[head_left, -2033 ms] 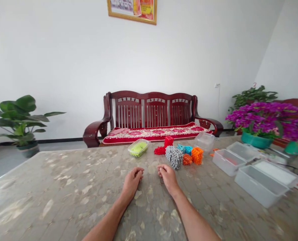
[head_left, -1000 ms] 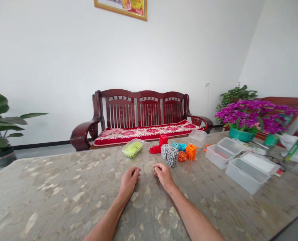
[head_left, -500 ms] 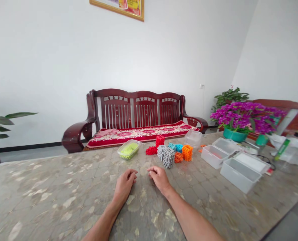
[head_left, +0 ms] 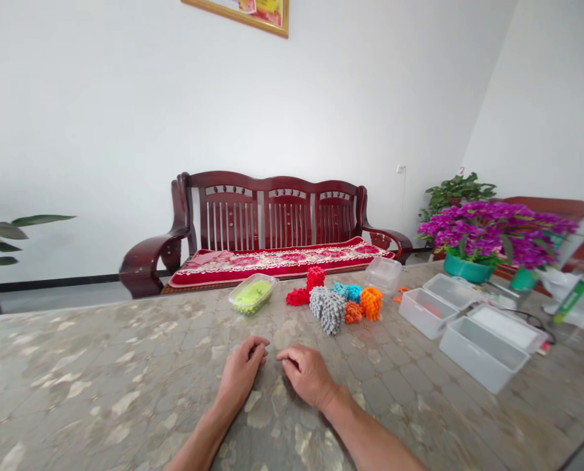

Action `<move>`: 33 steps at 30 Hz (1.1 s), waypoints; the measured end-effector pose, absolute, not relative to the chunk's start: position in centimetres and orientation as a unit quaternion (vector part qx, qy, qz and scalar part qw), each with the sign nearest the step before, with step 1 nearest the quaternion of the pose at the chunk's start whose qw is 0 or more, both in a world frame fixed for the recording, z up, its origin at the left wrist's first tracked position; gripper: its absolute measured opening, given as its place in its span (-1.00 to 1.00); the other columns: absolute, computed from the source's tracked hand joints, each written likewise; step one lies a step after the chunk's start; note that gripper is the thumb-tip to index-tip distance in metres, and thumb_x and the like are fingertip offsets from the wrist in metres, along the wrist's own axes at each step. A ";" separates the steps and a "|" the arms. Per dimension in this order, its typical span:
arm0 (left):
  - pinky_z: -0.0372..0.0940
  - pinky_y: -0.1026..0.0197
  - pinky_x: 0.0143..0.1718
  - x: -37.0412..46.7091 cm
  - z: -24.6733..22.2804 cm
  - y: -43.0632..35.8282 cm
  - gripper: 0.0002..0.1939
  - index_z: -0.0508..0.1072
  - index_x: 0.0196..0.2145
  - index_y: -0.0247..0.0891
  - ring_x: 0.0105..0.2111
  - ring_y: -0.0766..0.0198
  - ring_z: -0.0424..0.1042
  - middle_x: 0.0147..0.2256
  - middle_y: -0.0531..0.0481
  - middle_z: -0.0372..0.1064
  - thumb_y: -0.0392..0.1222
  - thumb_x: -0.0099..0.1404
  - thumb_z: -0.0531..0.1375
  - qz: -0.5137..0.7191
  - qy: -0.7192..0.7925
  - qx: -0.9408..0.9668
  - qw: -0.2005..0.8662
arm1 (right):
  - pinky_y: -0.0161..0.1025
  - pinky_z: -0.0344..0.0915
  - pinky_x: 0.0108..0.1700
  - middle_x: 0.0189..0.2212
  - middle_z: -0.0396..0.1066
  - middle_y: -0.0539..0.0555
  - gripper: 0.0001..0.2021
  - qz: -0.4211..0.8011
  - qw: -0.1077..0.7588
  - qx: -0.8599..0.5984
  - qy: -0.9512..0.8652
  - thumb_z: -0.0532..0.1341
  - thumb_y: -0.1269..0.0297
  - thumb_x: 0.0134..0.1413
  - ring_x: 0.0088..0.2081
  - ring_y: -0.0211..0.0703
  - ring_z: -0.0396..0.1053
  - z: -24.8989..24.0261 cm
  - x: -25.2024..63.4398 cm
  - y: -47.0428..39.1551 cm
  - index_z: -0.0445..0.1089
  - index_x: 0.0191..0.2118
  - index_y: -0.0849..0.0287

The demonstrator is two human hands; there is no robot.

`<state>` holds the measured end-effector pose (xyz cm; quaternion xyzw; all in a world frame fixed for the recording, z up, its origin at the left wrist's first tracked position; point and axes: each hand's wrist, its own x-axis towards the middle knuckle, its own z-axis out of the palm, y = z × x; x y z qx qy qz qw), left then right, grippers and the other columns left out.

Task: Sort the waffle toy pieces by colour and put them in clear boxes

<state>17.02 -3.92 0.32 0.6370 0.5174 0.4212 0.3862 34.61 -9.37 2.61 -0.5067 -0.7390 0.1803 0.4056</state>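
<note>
My left hand (head_left: 243,367) rests on the patterned tabletop (head_left: 139,366) with its fingers curled; whether anything is inside them is hidden. Just right of it, my right hand (head_left: 306,373) is also curled, its fingertips a small gap away from the left ones, and its grasp cannot be made out. Beyond the hands stand a grey beaded piece (head_left: 328,310), a red one (head_left: 314,279), a blue one (head_left: 347,291) and orange ones (head_left: 371,303). A clear tub (head_left: 253,293) with yellow-green pieces sits beyond my left hand.
Open clear boxes (head_left: 483,353) (head_left: 427,313) lie at the right, with a closed-looking clear container (head_left: 383,275) behind. Purple flowers in a green pot (head_left: 469,268) stand at the back right. A wooden bench (head_left: 285,219) is beyond the table.
My right hand has moved left and nearer to me, closer to my left hand. My left hand has shifted slightly nearer. The view has moved a little.
</note>
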 end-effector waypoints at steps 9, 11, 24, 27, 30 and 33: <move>0.31 0.23 -0.35 17.0 0.5 -4.2 -0.64 0.52 -0.25 -0.21 -0.41 0.18 0.48 -0.43 0.00 0.52 0.05 0.15 0.10 0.421 0.517 0.638 0.386 | -0.32 0.30 -0.19 -0.32 0.58 0.00 -0.81 0.125 0.425 -0.489 -0.751 0.17 0.28 0.20 -0.28 -0.17 0.51 2.2 34.6 -9.8 0.56 -0.23 -0.01; 0.31 0.22 -0.35 17.0 0.4 -4.1 -0.64 0.52 -0.26 -0.21 -0.41 0.18 0.48 -0.44 0.01 0.52 0.05 0.15 0.10 0.417 0.519 0.638 0.387 | -0.31 0.30 -0.21 -0.35 0.58 0.01 -0.81 0.084 0.431 -0.484 -0.756 0.16 0.26 0.21 -0.31 -0.16 0.50 2.8 35.0 -9.9 0.55 -0.22 -0.01; 0.33 0.22 -0.36 16.9 0.2 -3.8 -0.61 0.51 -0.24 -0.21 -0.42 0.17 0.49 -0.43 0.01 0.51 0.09 0.13 0.10 0.410 0.520 0.629 0.407 | 0.06 0.16 0.08 0.12 0.32 0.36 -0.52 -0.279 0.285 -0.818 -0.415 0.12 0.29 0.10 0.12 0.23 0.23 10.7 54.2 -13.3 0.28 0.16 0.27; 0.30 0.23 -0.39 17.0 0.3 -3.9 -0.62 0.52 -0.25 -0.20 -0.44 0.18 0.47 -0.47 0.03 0.49 0.07 0.14 0.09 0.405 0.524 0.641 0.388 | 0.10 0.20 0.02 0.05 0.36 0.43 -0.53 -0.265 0.152 -0.875 -0.376 0.10 0.27 0.13 0.08 0.27 0.29 9.4 58.4 -15.8 0.27 0.15 0.32; 0.27 0.24 -0.41 17.0 0.6 -4.1 -0.64 0.53 -0.27 -0.21 -0.45 0.18 0.46 -0.50 0.03 0.48 0.06 0.15 0.09 0.410 0.521 0.645 0.380 | 0.06 0.27 -0.12 -0.14 0.49 0.36 -0.60 -0.183 0.054 -0.911 -0.366 0.08 0.24 0.14 -0.13 0.22 0.45 8.2 61.5 -17.5 0.38 0.06 0.25; 0.25 0.25 -0.43 17.1 0.7 -4.2 -0.64 0.54 -0.28 -0.22 -0.47 0.19 0.45 -0.51 0.03 0.47 0.06 0.14 0.11 0.420 0.518 0.640 0.383 | -0.02 0.30 -0.21 -0.14 0.51 0.32 -0.62 -0.154 0.033 -0.909 -0.385 0.04 0.30 0.15 -0.16 0.17 0.50 7.5 63.3 -18.4 0.44 0.03 0.18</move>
